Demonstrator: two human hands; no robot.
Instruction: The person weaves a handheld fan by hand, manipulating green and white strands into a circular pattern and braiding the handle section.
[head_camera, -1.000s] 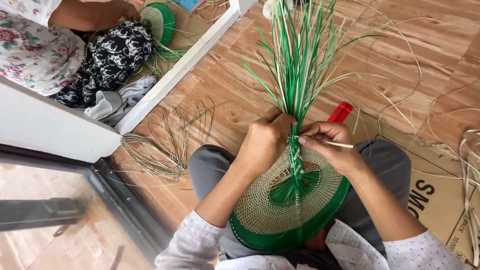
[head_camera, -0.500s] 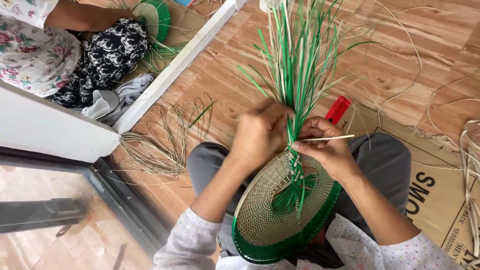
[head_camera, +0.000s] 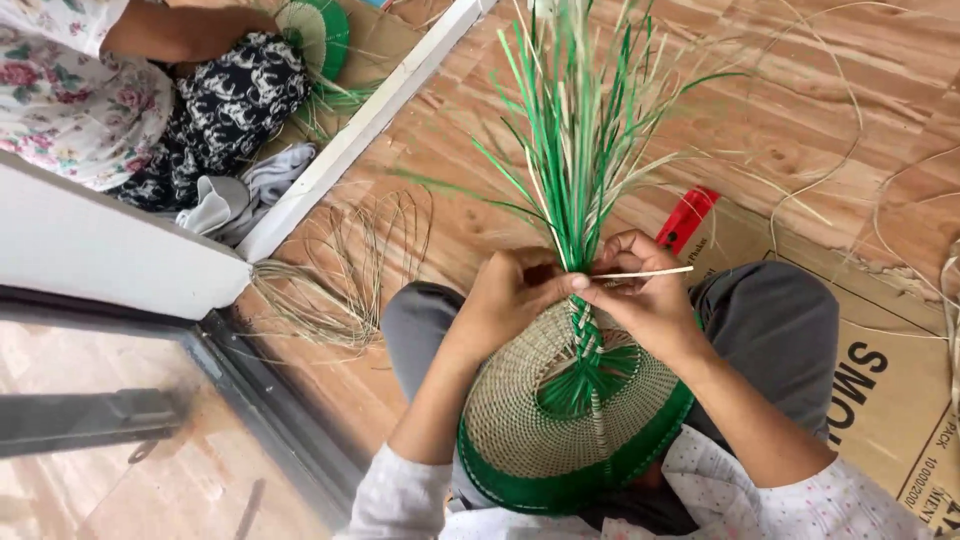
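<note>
1. The wooden floor (head_camera: 800, 110) has brown planks, and thin pale fibres lie scattered on it.
2. A flat brown cardboard sheet (head_camera: 880, 390) lies at the right, under the person's leg. It is rectangular and carries large black printed letters, with smaller black print near its lower corner.
3. Another person (head_camera: 90, 90) in a flowered shirt sits at the upper left, behind a white door frame (head_camera: 370, 120), beside a second green and tan woven piece (head_camera: 315, 35).
4. The woven fan (head_camera: 540, 420) rests on the lap of the person wearing the camera. It is round, of tan weave with a green rim, and a green and pale braid runs up its middle.
5. The bundle of green and pale strips (head_camera: 585, 120) rises from the braid and spreads out upward.
6. A loose coil of pale fibres (head_camera: 340, 270) lies on the floor at the left of the knee.
7. The left hand (head_camera: 505, 300) has its fingers closed narrowly, pinching the strips at the top of the braid.
8. The right hand (head_camera: 640, 295) also pinches there, touching the left fingertips, and it holds a thin pale stick (head_camera: 650, 272) that points to the right.
9. A small red flat object (head_camera: 688, 218) lies on the floor just beyond the right hand.
</note>
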